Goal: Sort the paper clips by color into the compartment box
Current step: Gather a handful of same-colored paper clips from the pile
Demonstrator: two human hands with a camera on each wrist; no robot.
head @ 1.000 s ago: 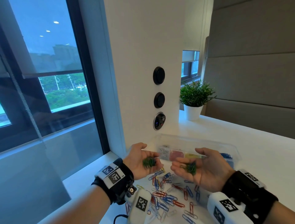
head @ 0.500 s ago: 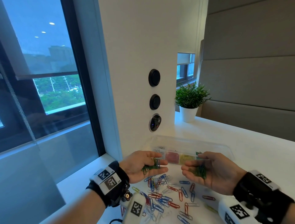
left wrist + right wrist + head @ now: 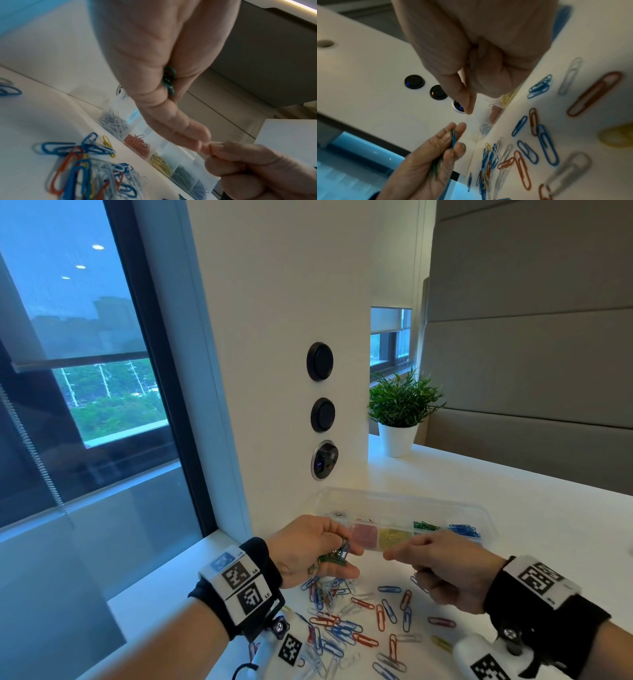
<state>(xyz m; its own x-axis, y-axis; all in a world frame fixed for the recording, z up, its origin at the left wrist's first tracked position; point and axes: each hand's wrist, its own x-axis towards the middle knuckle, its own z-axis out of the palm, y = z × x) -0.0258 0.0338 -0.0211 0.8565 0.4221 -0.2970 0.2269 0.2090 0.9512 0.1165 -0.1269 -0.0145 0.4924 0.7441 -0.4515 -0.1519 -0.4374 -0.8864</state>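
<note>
My left hand (image 3: pixel 344 558) pinches a bunch of green paper clips (image 3: pixel 334 554) between thumb and fingers, just in front of the clear compartment box (image 3: pixel 404 501). The bunch also shows as green clips (image 3: pixel 169 81) in the left wrist view and green clips (image 3: pixel 453 138) in the right wrist view. My right hand (image 3: pixel 442 563) is palm down with curled fingers and no clip visible in it; its tip almost touches the left fingers. The box holds white, red, yellow (image 3: pixel 394 537), green (image 3: pixel 424 525) and blue (image 3: pixel 464 530) clips in separate compartments. Loose mixed clips (image 3: pixel 342 621) lie on the white table below both hands.
A white column with black round buttons (image 3: pixel 320 361) rises right behind the box. A potted plant (image 3: pixel 399 412) stands at the back of the table. A window lies to the left, past the table edge (image 3: pixel 164 587).
My right hand has turned palm down and curled; the green clips it held in its palm are gone from it, and green clips lie in the box. My left fingers closed round their bunch.
</note>
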